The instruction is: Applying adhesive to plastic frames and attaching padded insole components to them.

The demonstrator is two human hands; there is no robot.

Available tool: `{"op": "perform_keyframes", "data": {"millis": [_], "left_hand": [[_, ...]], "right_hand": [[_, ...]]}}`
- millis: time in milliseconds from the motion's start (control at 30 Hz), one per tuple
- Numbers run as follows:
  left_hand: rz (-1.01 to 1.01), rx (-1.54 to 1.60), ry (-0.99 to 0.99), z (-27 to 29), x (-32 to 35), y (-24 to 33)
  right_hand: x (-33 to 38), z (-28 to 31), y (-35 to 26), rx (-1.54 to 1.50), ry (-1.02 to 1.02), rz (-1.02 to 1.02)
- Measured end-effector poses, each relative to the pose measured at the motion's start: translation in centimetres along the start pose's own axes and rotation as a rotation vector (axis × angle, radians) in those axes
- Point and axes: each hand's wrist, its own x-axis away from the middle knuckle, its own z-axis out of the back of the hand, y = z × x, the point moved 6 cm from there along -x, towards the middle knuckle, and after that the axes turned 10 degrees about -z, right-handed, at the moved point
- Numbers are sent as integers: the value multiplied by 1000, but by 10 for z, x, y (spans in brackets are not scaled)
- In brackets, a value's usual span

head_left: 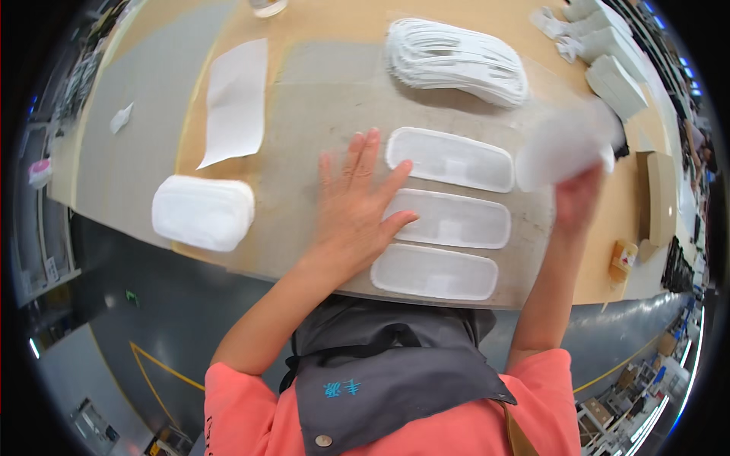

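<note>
Three white oblong pads with rounded ends lie in a column in front of me: the far pad [452,158], the middle pad [464,220] and the near pad [437,273]. My left hand [353,205] is open, fingers spread, at their left ends. Its thumb and index finger reach over the edges of the far and middle pads. On the right, my right hand [579,190] is closed on a thin white sheet [563,144], raised beside the far pad. Motion blurs the sheet and hides its exact shape.
A fanned stack of white pads [456,61] lies at the far side. To the left are a neat pad stack [204,213] and a white paper strip [236,102]. White boxes [616,83], a cardboard piece [656,196] and a small orange container [623,258] stand right.
</note>
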Motion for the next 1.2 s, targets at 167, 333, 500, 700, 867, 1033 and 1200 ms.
{"op": "perform_keyframes", "data": {"millis": [167, 333, 500, 700, 867, 1033, 1200], "left_hand": [[-140, -34, -94, -14, -32, 26], [-349, 53, -129, -47, -79, 71], [-388, -3, -167, -64, -92, 86], [-364, -77, -189, -51, -86, 86], [-264, -141, -163, -24, -59, 65], [-196, -122, -209, -27, -8, 75], [-67, -113, -202, -40, 26, 57]], "right_hand": [[78, 93, -172, 57, 188, 324], [111, 76, -188, 984, 473, 333], [93, 30, -88, 1593, 296, 247], [98, 50, -63, 1577, 360, 312], [127, 18, -78, 1920, 532, 506], [157, -111, 36, 1738, -118, 187], [163, -124, 105, 1828, -248, 100]]}}
